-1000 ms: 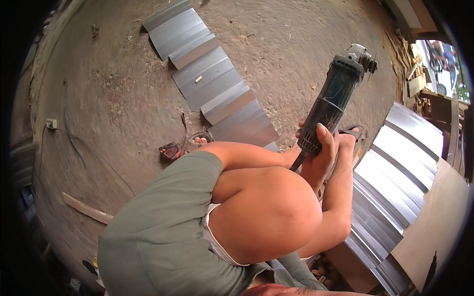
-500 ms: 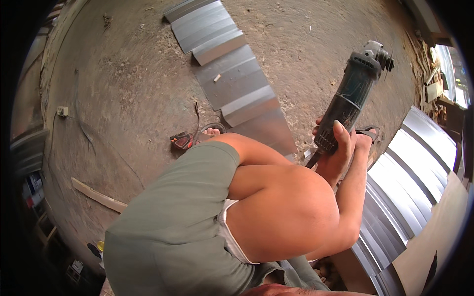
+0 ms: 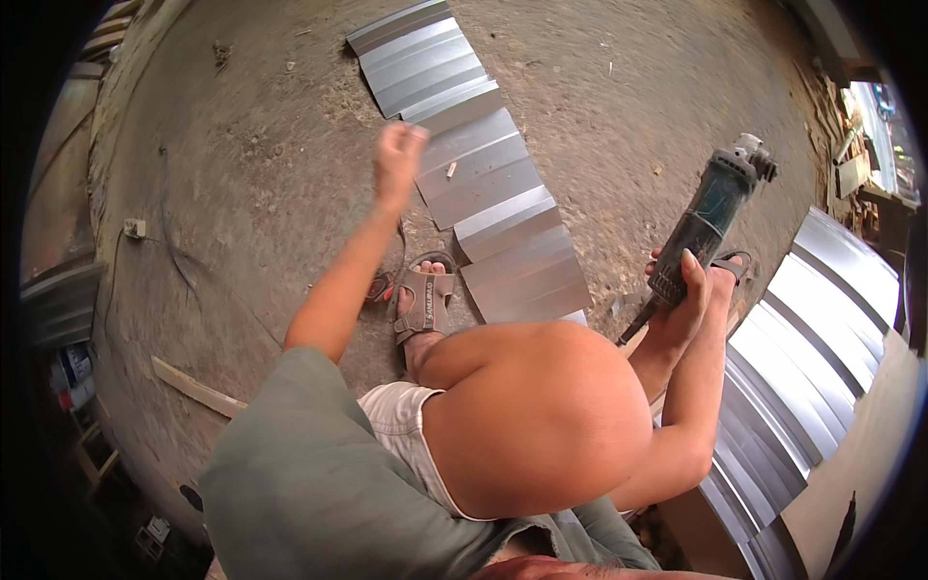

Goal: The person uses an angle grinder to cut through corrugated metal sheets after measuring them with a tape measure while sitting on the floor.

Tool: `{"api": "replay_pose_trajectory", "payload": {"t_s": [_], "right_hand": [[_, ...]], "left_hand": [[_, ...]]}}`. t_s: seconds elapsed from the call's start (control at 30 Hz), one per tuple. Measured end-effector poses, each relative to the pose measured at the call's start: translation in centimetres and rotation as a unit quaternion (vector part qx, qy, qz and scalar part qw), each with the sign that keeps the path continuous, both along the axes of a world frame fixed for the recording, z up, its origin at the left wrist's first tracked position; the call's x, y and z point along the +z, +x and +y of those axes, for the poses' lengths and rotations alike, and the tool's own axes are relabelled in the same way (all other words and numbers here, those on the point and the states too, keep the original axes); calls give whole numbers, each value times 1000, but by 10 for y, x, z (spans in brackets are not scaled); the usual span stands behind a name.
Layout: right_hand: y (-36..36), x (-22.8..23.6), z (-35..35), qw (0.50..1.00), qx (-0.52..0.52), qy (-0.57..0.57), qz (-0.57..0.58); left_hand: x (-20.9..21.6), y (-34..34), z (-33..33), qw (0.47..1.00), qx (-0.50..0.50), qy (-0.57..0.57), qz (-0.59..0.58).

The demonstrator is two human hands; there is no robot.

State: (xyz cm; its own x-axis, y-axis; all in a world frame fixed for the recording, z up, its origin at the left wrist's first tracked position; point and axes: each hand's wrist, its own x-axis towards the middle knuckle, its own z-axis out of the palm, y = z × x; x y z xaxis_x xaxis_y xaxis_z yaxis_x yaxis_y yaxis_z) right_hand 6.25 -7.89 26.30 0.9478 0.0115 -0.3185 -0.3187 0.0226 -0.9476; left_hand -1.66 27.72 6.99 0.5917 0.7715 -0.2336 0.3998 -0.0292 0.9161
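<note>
My right hand point(image 3: 684, 295) is closed around the rear body of a dark green and black angle grinder point(image 3: 704, 217). The grinder points up and to the right, with its grey head at the far end and its cord hanging from the rear. A long ribbed metal sheet point(image 3: 483, 164) lies on the floor ahead of me. My left hand point(image 3: 398, 159) is beside the sheet's left edge, its fingers curled but smeared by motion. A small whitish piece point(image 3: 451, 170) rests on the sheet. Partly behind my left forearm, a red and black object point(image 3: 379, 286) lies by my sandalled foot.
More shiny ribbed sheets point(image 3: 822, 319) lie at the right, beside a pale board point(image 3: 851, 464). A wooden strip point(image 3: 198, 389) is on the floor at the left. Farther left, a cable point(image 3: 166, 227) runs near a small pale box point(image 3: 134, 228).
My left arm has come into view, reaching forward to the metal sheet. The grinder has moved slightly down and right, still in my right hand. My left foot now shows more fully.
</note>
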Motion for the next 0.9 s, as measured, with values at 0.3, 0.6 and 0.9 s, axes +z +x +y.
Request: {"api": "replay_pose_trajectory", "payload": {"t_s": [0.3,0.6,0.9], "right_hand": [[24,-110,-45,998,-10,42,37],[27,-202,-66,984,-143,-35,104],[27,-229,-59,947,-116,-286,84]], "left_hand": [[-38,37,35,991,-22,-125,-43],[-8,-153,20,869,-259,263,330],[-45,-306,-19,811,-349,180,433]]}}
